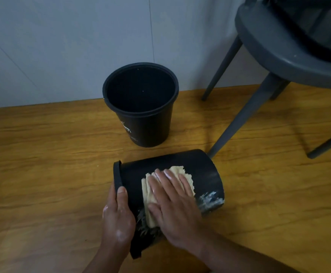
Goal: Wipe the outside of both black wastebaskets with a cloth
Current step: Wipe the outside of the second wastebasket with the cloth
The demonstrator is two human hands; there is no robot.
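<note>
I have only one view, the head camera, wide-angle; it looks forward and steeply down onto the wood floor (42,154); it sits close over the left hand (119,219) and right hand (172,205) at the lying wastebasket (204,170), low in the middle of the frame; farther out it reaches the grey wall (62,46) along the top and a grey chair (278,56) at upper right.

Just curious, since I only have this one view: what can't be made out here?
Head view:
Underside of the tipped wastebasket, against the floor.
Part of the cloth, under the right hand.
Fingers of the left hand, behind the rim.
White print on the upright wastebasket, too small to read.
Chair, cut off by the top and right edges.
</note>
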